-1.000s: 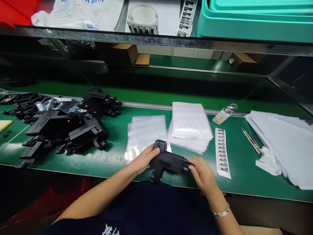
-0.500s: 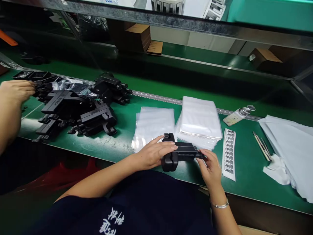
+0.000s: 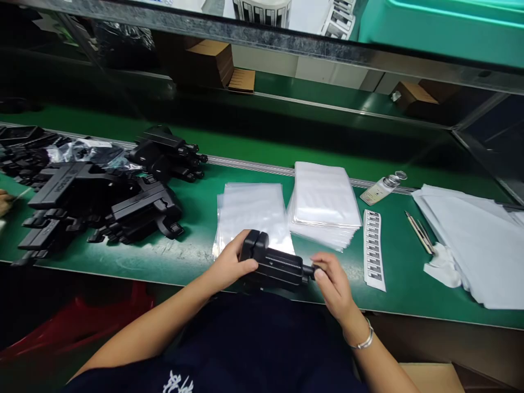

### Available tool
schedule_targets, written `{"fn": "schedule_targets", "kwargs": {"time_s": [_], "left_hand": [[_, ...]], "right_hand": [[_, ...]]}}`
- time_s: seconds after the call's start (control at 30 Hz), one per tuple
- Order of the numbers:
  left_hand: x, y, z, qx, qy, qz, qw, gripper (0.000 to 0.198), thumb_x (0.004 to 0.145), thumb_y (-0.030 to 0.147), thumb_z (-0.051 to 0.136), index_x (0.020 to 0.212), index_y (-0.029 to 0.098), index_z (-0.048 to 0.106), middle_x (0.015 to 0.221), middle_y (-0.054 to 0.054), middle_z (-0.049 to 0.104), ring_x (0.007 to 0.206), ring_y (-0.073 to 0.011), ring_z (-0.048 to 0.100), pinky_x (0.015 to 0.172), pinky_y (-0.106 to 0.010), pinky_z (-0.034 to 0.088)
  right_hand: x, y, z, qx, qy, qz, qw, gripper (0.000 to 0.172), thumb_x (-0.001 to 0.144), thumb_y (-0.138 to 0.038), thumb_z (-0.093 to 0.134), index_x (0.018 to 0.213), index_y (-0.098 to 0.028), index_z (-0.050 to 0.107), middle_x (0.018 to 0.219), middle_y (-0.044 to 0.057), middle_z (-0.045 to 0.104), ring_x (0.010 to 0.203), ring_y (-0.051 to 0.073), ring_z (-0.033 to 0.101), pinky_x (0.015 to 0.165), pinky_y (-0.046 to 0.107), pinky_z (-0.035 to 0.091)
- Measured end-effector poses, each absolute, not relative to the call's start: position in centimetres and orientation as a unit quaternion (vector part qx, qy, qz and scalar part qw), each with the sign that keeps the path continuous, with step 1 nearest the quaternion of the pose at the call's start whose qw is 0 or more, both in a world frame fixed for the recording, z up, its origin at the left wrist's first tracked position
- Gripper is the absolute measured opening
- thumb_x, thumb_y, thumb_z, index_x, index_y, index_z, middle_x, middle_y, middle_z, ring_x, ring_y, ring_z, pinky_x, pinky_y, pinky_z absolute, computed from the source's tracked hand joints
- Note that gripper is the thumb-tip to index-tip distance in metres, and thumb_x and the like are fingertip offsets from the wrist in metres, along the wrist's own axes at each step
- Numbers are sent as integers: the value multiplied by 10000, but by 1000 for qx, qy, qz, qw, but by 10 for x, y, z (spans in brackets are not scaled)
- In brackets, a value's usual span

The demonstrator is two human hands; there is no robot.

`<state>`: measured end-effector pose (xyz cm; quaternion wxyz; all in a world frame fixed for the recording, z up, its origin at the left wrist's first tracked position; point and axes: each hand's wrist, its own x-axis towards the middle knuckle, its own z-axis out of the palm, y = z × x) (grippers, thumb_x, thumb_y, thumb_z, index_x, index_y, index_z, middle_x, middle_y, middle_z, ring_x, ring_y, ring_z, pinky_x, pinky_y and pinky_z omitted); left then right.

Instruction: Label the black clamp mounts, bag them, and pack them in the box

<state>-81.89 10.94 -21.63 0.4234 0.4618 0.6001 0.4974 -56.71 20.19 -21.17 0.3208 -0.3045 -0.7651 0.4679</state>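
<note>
A black plastic holder with a thick padded head and a long ribbed body (image 3: 284, 266), much like a phone mount, is held level above the bench's front edge. My left hand (image 3: 232, 266) wraps round its padded head, thumb on the near side. At the other end, my right hand (image 3: 333, 285) pinches the small round knob (image 3: 310, 272) on a short stem; the fingertips partly hide it. Just behind the holder lie clear plastic bags (image 3: 256, 210), with a taller stack of such bags (image 3: 325, 196) to their right.
Several similar black holders (image 3: 139, 210) are heaped at left, beside another person's hand (image 3: 4, 203). On the right are a sticker strip (image 3: 373, 248), a pump bottle (image 3: 380, 190), tweezers (image 3: 421, 232), a crumpled tissue (image 3: 444, 267) and white sheets (image 3: 478, 240). A metal-edged shelf (image 3: 286, 46) crosses above.
The holder has been turned over in my hands, showing another side, and its knob end tilts lower. The other person's hand has withdrawn from the heap to the left edge. The view has shifted.
</note>
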Motion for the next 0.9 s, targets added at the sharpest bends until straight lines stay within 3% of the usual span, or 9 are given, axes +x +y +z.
{"fn": "schedule_targets", "kwargs": {"time_s": [0.13,0.23,0.37,0.47,0.63,0.77,0.9], "left_hand": [[-827,99,-207,599,594,419,337,683,609,622,773,1118,214,570,1072,-90,666,990,-281,631,876,-365,491],[-827,98,-206,598,603,417,326,630,607,566,791,1092,219,591,1052,-89,682,972,-280,642,868,-373,498],[-822,109,-219,433,647,522,349,657,653,633,719,1116,186,583,1002,-74,667,929,-272,633,819,-364,502],[-816,119,-229,339,596,601,411,633,700,653,684,1097,169,596,993,-72,659,940,-253,617,820,-329,485],[-804,129,-230,265,566,626,467,636,740,698,623,1090,167,611,991,-70,666,981,-243,601,850,-317,461],[-801,131,-229,309,591,598,444,629,784,729,535,1061,170,620,943,-54,647,933,-226,586,830,-312,453],[-799,133,-224,394,604,575,386,625,820,714,495,1120,171,572,982,-59,621,923,-222,566,836,-320,441]], "right_hand": [[-578,210,-215,-365,-522,745,198,248,868,-411,527,1013,-212,559,550,-79,346,461,97,313,465,220,339],[-581,215,-218,-348,-454,804,161,290,857,-456,559,997,-202,568,495,-104,288,435,81,225,458,210,317],[-579,211,-226,-348,-540,720,261,439,904,-584,462,1108,-212,575,607,-24,529,542,133,457,570,267,423],[-580,206,-232,-353,-652,591,317,372,877,-509,578,1124,-232,604,849,30,627,765,174,564,719,298,455],[-586,206,-242,-354,-665,559,346,280,862,-459,608,991,-218,668,909,41,630,840,199,579,769,316,450],[-588,211,-250,-387,-610,569,393,260,813,-457,670,887,-208,671,856,22,619,822,186,560,776,306,436],[-591,212,-253,-393,-560,606,407,232,852,-446,635,873,-219,677,821,8,631,838,171,563,805,295,433]]}}
